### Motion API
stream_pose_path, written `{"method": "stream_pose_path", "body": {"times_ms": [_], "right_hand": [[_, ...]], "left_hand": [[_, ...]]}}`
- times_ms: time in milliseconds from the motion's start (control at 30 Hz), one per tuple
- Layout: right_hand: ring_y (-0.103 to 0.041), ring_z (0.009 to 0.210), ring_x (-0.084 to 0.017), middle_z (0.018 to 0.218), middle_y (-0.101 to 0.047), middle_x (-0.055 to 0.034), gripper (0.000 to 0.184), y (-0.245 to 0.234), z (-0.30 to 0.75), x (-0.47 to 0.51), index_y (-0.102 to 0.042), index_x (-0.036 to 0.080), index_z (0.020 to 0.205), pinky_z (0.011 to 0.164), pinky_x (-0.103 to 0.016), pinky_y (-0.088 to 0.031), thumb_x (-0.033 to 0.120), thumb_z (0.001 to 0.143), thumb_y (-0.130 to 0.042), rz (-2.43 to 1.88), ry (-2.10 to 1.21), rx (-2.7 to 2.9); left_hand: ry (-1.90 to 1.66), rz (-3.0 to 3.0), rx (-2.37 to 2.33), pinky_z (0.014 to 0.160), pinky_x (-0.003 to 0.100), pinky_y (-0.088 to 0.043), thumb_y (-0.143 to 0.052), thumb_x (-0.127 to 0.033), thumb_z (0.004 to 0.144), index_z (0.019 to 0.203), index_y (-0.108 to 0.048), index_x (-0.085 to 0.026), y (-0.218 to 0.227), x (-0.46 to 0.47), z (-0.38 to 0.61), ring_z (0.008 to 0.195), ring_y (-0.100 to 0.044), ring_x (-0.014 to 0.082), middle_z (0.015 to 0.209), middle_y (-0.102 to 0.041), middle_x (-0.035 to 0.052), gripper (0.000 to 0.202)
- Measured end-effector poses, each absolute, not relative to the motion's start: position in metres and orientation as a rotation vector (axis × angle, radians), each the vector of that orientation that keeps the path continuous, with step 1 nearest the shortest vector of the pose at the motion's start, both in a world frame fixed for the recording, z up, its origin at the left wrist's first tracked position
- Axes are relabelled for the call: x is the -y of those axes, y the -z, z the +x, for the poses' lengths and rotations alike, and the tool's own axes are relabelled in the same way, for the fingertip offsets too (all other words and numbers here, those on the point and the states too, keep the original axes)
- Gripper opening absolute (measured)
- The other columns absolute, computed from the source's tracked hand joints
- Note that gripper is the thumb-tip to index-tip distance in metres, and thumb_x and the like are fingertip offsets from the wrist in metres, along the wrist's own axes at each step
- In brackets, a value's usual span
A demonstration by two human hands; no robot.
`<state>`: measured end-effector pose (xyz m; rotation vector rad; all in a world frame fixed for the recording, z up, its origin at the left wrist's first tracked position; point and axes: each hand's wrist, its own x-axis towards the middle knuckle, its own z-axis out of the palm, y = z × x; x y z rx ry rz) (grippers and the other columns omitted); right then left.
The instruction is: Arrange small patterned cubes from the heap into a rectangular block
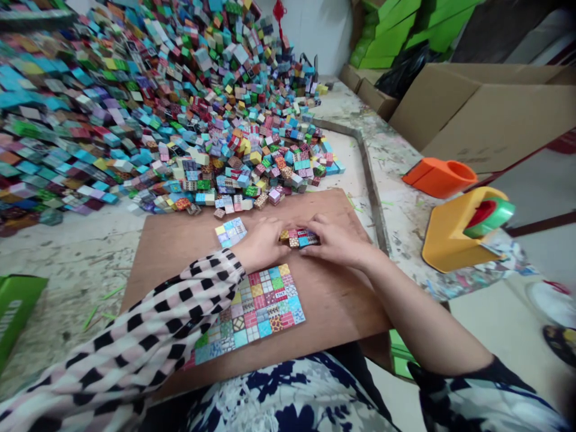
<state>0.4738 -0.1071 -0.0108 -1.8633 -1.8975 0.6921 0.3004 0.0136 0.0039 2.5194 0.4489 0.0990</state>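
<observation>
On a brown board [333, 300] my left hand [263, 243] and my right hand [335, 240] meet around a short row of small patterned cubes [300, 238], fingers pinched on it from both ends. A flat grid of several rows of coloured cubes [254, 312] lies on the board just below my left wrist. A smaller block of cubes [231, 231] lies to the left of my left hand. My left arm wears a black, white and pink checked sleeve.
A huge heap of loose coloured cubes [157, 102] covers the table behind the board. An orange scoop [441, 177] and a yellow tape dispenser [463, 231] with green tape stand at the right. Cardboard boxes [486, 114] are behind them. A green box [15, 309] lies at the left edge.
</observation>
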Motion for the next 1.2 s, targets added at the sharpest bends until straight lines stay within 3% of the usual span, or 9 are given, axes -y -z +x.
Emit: {"method": "stream_pose_path", "body": {"times_ms": [133,333,533,667,833,1033,1200], "right_hand": [[-0.056,0.094,-0.023,0.106,-0.05,-0.0078,0.046,0.012,0.465,0.107,-0.056,0.023,0.132,0.085,-0.037,-0.045,0.042,0.09,-0.06,-1.949,-0.632,1.863],[-0.057,0.092,-0.022,0.105,-0.054,-0.007,0.034,0.013,0.458,0.105,-0.063,0.026,0.119,0.08,-0.034,-0.045,0.041,0.089,-0.062,-1.991,-0.568,1.884],[-0.06,0.092,-0.024,0.106,-0.059,-0.0095,0.05,-0.005,0.47,0.096,-0.061,0.023,0.126,0.084,-0.036,-0.046,0.046,0.083,-0.069,-2.016,-0.639,1.95],[-0.061,0.105,-0.025,0.115,-0.065,-0.009,0.037,-0.014,0.476,0.071,-0.06,0.023,0.128,0.089,-0.037,-0.046,0.029,0.092,-0.055,-1.93,-0.525,1.941],[-0.059,0.114,-0.023,0.132,-0.061,-0.0078,0.057,-0.002,0.467,0.034,-0.041,0.025,0.146,0.092,-0.035,-0.046,0.01,0.091,-0.04,-2.043,-0.4,1.776],[-0.065,0.099,-0.027,0.119,-0.065,-0.0149,0.065,-0.002,0.46,0.023,-0.03,0.026,0.153,0.079,-0.034,-0.048,0.012,0.09,-0.037,-2.366,-0.355,1.872],[-0.064,0.104,-0.029,0.126,-0.063,-0.0159,0.069,-0.007,0.46,0.026,-0.027,0.026,0.154,0.08,-0.036,-0.049,0.01,0.087,-0.038,-2.388,-0.37,1.906]], "left_hand": [[-0.058,2.649,-0.468,0.085,0.035,-0.049,-0.057,-0.012,0.079,0.1,-0.068,-0.015,0.002,-0.018,0.298,0.09,-0.063,0.0219,0.092,-0.067,0.007,0.024],[-0.031,2.753,-0.51,0.087,0.037,-0.049,-0.046,-0.012,0.088,0.099,-0.069,-0.01,0.013,-0.019,0.305,0.091,-0.063,0.024,0.094,-0.068,0.0123,0.025],[-0.052,2.664,-0.44,0.088,0.034,-0.049,-0.053,-0.01,0.083,0.104,-0.069,-0.016,0.005,-0.021,0.301,0.094,-0.064,0.0213,0.097,-0.07,0.0082,0.027],[-0.172,2.52,-0.639,0.085,0.033,-0.05,-0.058,-0.013,0.081,0.116,-0.064,-0.015,-0.004,-0.031,0.299,0.091,-0.065,0.0202,0.096,-0.07,0.0067,0.036],[-0.272,2.583,-1.12,0.08,0.036,-0.051,-0.053,-0.028,0.088,0.122,-0.057,-0.014,-0.013,-0.045,0.317,0.091,-0.068,0.0255,0.094,-0.072,0.0106,0.036],[-0.153,2.665,-1.253,0.081,0.033,-0.051,-0.048,-0.026,0.09,0.103,-0.066,-0.014,-0.013,-0.055,0.341,0.098,-0.068,0.0275,0.1,-0.073,0.0151,0.026],[-0.217,2.667,-1.239,0.078,0.034,-0.05,-0.049,-0.027,0.087,0.103,-0.067,-0.014,-0.013,-0.061,0.335,0.094,-0.069,0.0283,0.096,-0.073,0.0143,0.027]]}}
